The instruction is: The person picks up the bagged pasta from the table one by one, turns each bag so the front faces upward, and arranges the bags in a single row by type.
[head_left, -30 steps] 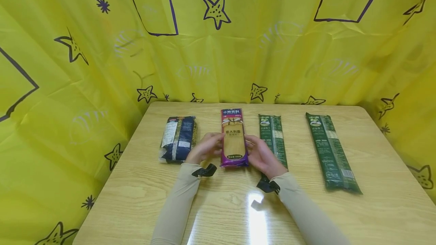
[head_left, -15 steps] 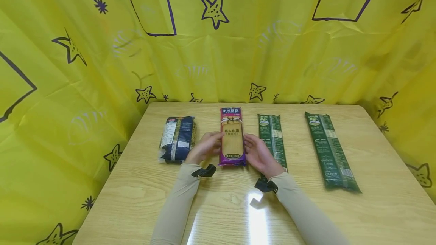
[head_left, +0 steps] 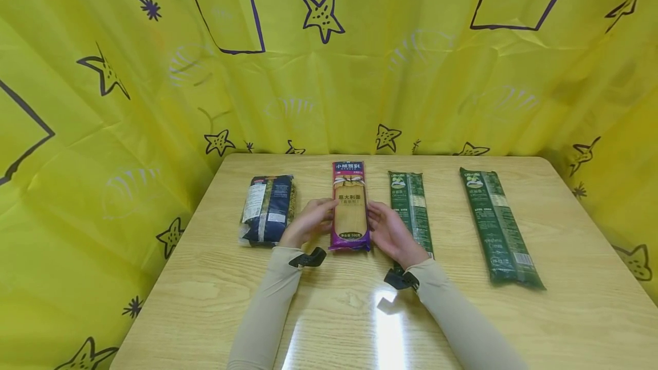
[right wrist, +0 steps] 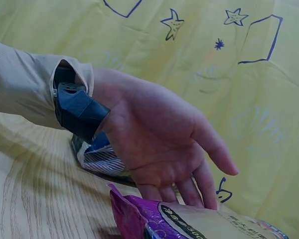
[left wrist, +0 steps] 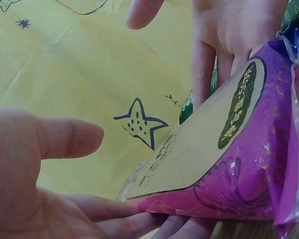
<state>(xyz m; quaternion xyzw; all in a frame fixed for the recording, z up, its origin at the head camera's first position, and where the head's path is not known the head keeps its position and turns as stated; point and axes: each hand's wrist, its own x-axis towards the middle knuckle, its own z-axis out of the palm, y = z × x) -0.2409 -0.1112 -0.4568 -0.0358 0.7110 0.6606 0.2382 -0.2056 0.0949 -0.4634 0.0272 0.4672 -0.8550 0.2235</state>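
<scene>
A purple-and-pink packet of spaghetti (head_left: 351, 210) with a clear window lies upright-facing on the table between both hands. My left hand (head_left: 310, 222) is at its left side, and in the left wrist view its fairly straight fingers (left wrist: 109, 224) touch the packet's lower edge while the thumb stays apart. On the other side is my right hand (head_left: 394, 234), its straight fingers (left wrist: 203, 74) against the packet's side, partly hidden by it, with the thumb off it. A green spaghetti packet (head_left: 411, 204) lies beside and partly behind the right hand.
To the left lies a dark blue pasta bag (head_left: 268, 210) with a white label, close to the left hand. Another green spaghetti packet (head_left: 501, 230) lies slanted at the right. The wooden table (head_left: 195, 307) backs onto a yellow curtain (head_left: 329, 84).
The purple spaghetti packet has shifted slightly left and straightened a little between the hands. The right hand has moved slightly left with it; since half a second ago almost nothing differs.
</scene>
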